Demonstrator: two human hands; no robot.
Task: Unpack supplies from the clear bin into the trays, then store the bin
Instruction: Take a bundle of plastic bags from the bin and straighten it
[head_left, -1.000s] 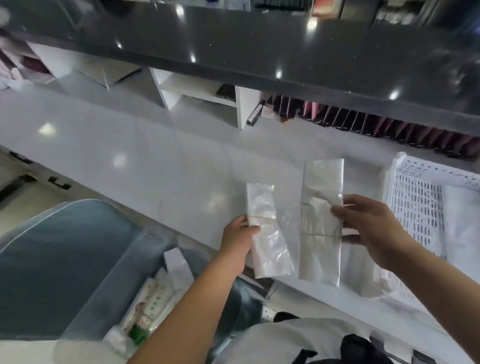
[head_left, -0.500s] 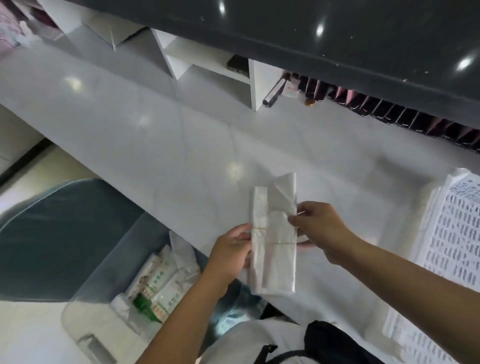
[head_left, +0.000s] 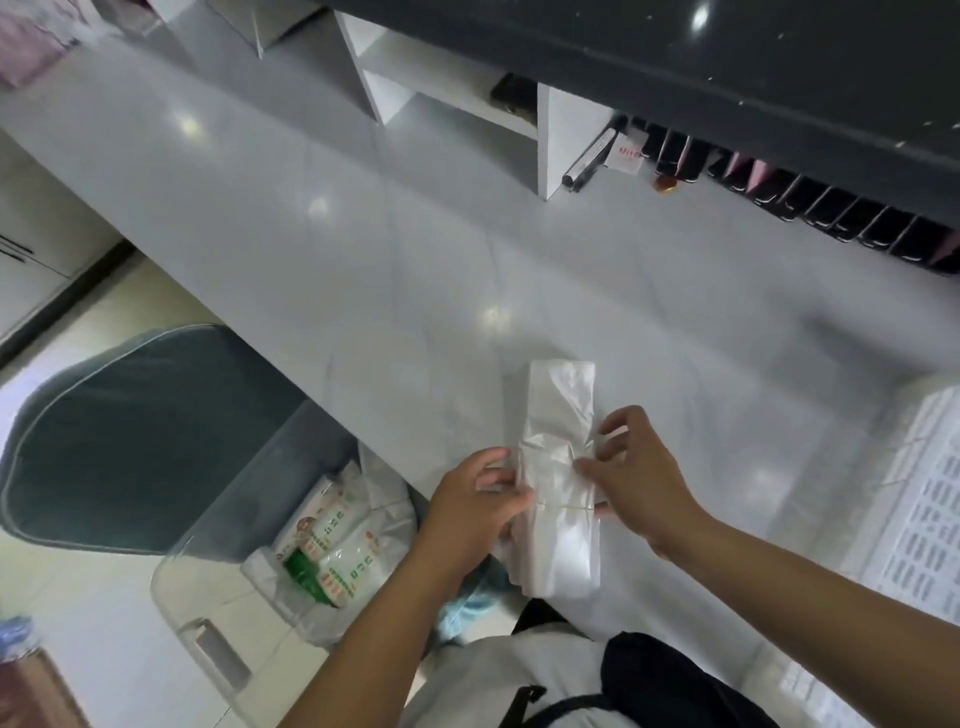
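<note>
A stack of two banded bundles of clear plastic bags (head_left: 558, 467) is held over the white counter's front edge. My left hand (head_left: 475, 512) grips the stack's left side and my right hand (head_left: 631, 470) pinches its right side at the rubber band. The clear bin (head_left: 208, 618) stands on the floor at lower left, below the counter, with green-and-white supply packets (head_left: 332, 540) and wrapped items inside. A white perforated tray (head_left: 914, 519) sits on the counter at the right edge.
The white counter (head_left: 363, 249) runs diagonally, under a dark overhanging shelf (head_left: 727, 57). A white cubby unit (head_left: 457, 93) and a row of dark and pink packets (head_left: 831, 208) line the back. A teal chair (head_left: 130, 436) stands left of the bin.
The two bundles, held apart side by side a second ago, have been brought together into one stack. The view has shifted, so the white tray now sits at the frame's right edge.
</note>
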